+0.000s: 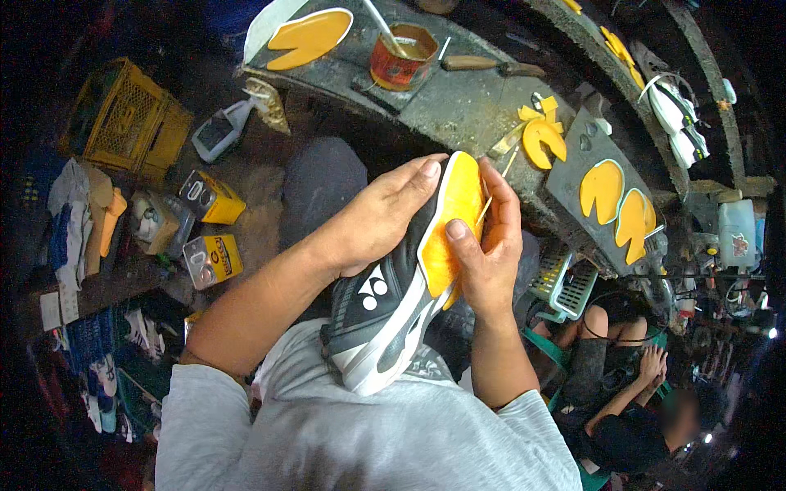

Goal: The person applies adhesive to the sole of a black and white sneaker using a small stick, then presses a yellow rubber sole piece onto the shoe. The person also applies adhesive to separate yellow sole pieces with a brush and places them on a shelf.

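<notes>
A black, grey and white sport shoe (377, 319) lies across my body, toe pointing away from me, with a bright yellow sole piece (452, 196) edged in white on its front half. My left hand (391, 214) grips the shoe along its left side near the toe, thumb along the edge. My right hand (491, 245) holds the other side, thumb pressed on the yellow piece and fingers curled around the edge. A thin pale strip (508, 170) sticks out by my right fingers; I cannot tell whether they hold it.
The dark bench (434, 106) ahead bears yellow cut pieces (600, 186), a tin with a handle (401, 69) and a knife (471, 62). Yellow cans (209, 260) and a crate (119, 114) stand left. A co-worker (622, 393) sits at lower right beside green baskets (555, 286).
</notes>
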`<state>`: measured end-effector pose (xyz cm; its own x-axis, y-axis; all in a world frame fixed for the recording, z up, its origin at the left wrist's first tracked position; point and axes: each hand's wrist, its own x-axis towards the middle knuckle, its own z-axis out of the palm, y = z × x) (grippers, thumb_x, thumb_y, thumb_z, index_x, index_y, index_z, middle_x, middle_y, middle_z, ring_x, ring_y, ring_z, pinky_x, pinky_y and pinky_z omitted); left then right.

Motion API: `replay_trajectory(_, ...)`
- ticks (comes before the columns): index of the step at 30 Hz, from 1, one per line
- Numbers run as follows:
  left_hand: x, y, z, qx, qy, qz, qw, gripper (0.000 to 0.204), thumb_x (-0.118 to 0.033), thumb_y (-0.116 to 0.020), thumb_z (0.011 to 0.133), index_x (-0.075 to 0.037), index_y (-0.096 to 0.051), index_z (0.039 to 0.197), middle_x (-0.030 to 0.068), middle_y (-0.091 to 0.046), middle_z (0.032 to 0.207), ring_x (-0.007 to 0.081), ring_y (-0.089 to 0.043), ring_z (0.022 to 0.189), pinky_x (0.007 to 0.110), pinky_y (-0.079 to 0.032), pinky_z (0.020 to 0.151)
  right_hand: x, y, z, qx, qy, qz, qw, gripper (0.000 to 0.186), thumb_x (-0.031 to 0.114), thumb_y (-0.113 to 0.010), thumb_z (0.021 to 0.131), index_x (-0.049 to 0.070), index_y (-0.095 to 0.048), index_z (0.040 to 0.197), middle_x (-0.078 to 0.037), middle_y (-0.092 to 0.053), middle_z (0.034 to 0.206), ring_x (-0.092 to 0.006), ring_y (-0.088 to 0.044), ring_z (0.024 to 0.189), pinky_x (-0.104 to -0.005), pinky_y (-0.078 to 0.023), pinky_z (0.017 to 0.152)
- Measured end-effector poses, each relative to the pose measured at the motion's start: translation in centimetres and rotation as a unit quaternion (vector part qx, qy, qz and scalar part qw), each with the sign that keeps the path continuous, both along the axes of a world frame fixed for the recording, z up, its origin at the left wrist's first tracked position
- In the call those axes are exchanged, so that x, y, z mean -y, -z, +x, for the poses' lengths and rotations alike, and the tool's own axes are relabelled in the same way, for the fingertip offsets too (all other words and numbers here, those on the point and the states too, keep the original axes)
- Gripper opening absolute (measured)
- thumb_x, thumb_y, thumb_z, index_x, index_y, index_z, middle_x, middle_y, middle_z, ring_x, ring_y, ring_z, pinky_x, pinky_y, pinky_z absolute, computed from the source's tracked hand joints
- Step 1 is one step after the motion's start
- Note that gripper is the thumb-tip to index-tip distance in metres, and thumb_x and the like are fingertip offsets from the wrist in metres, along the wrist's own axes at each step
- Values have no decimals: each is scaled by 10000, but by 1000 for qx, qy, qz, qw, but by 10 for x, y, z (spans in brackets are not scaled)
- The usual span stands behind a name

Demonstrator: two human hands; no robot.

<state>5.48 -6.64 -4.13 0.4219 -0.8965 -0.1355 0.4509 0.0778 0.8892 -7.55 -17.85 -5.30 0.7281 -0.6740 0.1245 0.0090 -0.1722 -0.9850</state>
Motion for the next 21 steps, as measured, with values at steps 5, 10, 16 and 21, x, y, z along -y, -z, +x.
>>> replay_trajectory(5, -16, 17, -11, -42, 52, 49, 997, 574, -343, -395, 1117, 49, -349, 1533, 147, -495, 1495, 193, -456, 1387, 318, -347, 1169, -3, 16, -12, -27, -43, 55, 997, 944, 354, -852, 778, -43, -388, 1498, -194, -493, 1457, -288, -488, 1355, -404, -361, 1158)
replay_trajectory(10, -17, 35, -12, 161, 74, 100, 979, 787, -449, -471, 1073, 156, -240, 1521, 322, -421, 1517, 302, -422, 1430, 340, -322, 1174, -2, 30, -18, -26, -51, 104, 993, 953, 327, -861, 770, -21, -372, 1510, -179, -496, 1452, -284, -475, 1369, -410, -338, 1174)
replay_trajectory(16, -14, 37, -14, 181, 85, 120, 972, 790, -447, -469, 1069, 184, -256, 1495, 367, -440, 1482, 342, -444, 1419, 352, -335, 1167, -6, 32, -23, 2, -53, 155, 986, 977, 300, -858, 771, -27, -329, 1524, -184, -448, 1490, -289, -426, 1411, -417, -296, 1203)
replay_trajectory(21, -9, 29, -15, 185, 104, 135, 968, 788, -457, -448, 1072, 187, -267, 1488, 379, -459, 1456, 370, -480, 1391, 360, -367, 1142, -13, 33, -22, 51, -20, 151, 987, 995, 328, -848, 775, -46, -307, 1522, -199, -396, 1534, -296, -387, 1442, -420, -270, 1219)
